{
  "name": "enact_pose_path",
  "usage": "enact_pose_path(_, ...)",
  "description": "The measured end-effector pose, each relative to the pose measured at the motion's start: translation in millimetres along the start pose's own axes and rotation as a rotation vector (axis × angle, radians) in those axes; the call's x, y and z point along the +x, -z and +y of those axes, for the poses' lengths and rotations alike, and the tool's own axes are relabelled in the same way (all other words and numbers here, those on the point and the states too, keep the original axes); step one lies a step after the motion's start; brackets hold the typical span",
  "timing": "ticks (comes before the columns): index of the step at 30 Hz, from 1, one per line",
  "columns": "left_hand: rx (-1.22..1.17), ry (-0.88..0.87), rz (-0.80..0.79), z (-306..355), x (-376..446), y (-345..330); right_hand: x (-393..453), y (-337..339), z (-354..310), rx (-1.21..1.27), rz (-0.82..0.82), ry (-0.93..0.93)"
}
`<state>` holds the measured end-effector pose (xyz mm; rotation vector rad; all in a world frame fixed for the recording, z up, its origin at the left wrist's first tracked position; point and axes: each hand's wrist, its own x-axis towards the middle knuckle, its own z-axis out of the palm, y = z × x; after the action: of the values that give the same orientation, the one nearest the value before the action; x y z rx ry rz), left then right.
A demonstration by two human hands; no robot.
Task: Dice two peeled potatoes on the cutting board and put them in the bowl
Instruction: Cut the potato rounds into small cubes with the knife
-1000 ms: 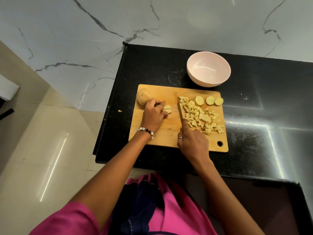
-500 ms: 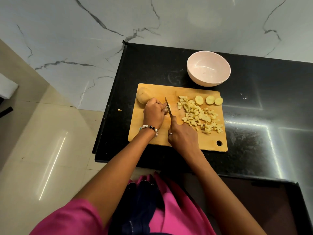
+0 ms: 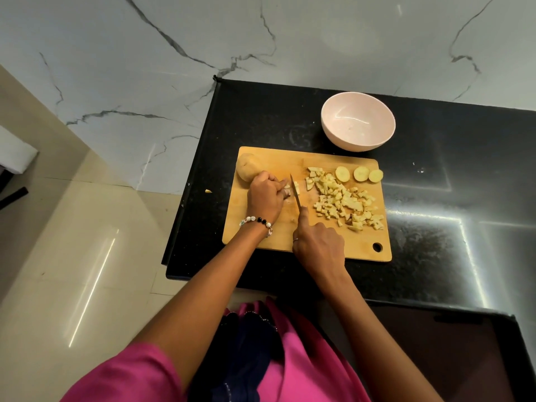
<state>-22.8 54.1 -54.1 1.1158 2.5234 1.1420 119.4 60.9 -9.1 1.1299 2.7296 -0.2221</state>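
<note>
A wooden cutting board [image 3: 261, 236] lies on the black counter. My left hand [image 3: 266, 198] pinches a small stack of potato strips [image 3: 291, 189] at the board's left half. My right hand [image 3: 317, 245] grips a knife [image 3: 295, 194], forefinger along its spine, with the blade down in the strips just right of my left fingertips. A pile of diced potato [image 3: 345, 201] covers the board's right half, and three round potato slices [image 3: 359, 173] lie along its far edge. A whole potato [image 3: 248, 166] sits at the far left corner. The pale pink bowl [image 3: 358, 124] stands beyond the board, with nothing in it.
The black counter [image 3: 452, 181] ends just left of the board and drops to a tiled floor. One small potato scrap [image 3: 208, 191] lies on the counter near that left edge. A marble wall rises behind the bowl.
My right hand swung the knife from the diced pile leftward to the strips under my left hand, and the blade now cuts there. My left hand stayed on the strips.
</note>
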Motion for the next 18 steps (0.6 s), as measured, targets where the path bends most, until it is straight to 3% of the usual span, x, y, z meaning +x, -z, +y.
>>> enact_pose_path(8,-0.098,-0.017,0.049,-10,-8,7,-6,3,2,0.134,0.034,0.011)
enact_pose_path(18,-0.057,0.075,0.078,-3,-4,3,7,3,-2,0.115,0.022,0.056)
